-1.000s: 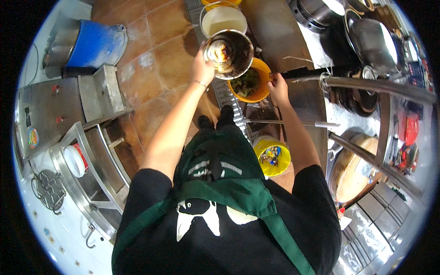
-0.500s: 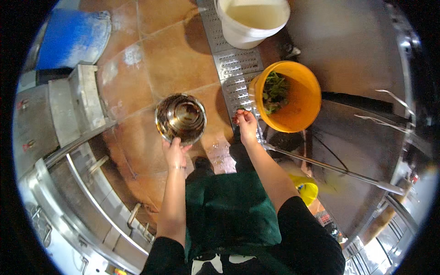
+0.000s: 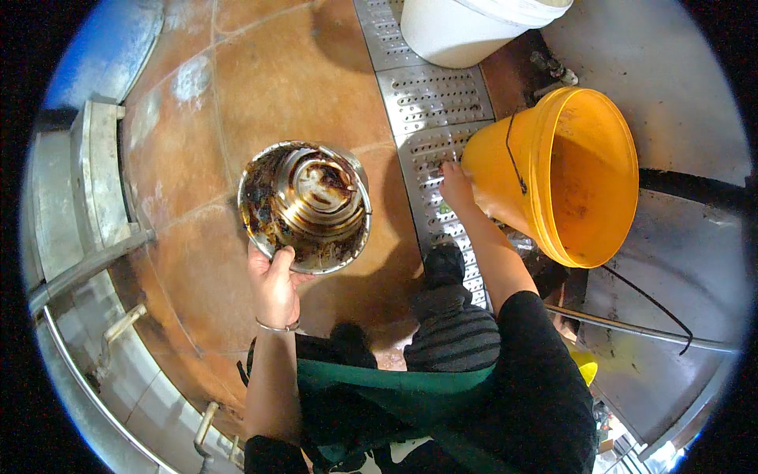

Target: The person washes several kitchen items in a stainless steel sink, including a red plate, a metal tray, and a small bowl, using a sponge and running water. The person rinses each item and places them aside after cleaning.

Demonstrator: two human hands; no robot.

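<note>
One white bucket (image 3: 474, 28) beyond orange bucket (image 3: 572, 174)

Your right hand (image 3: 455, 183), which hung free over the floor grate (image 3: 430, 118) half a second ago, now grips the orange bucket (image 3: 564, 174) and tips it on its side, emptied of the greens it held. The dirty steel bowl (image 3: 305, 205) in your left hand (image 3: 272, 280) sits higher and closer.

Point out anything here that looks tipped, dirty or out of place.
The orange bucket is tipped on its side over the floor drain grate, with the right hand at its base. The metal pot in the left hand is coated inside with dark brown residue.
</note>
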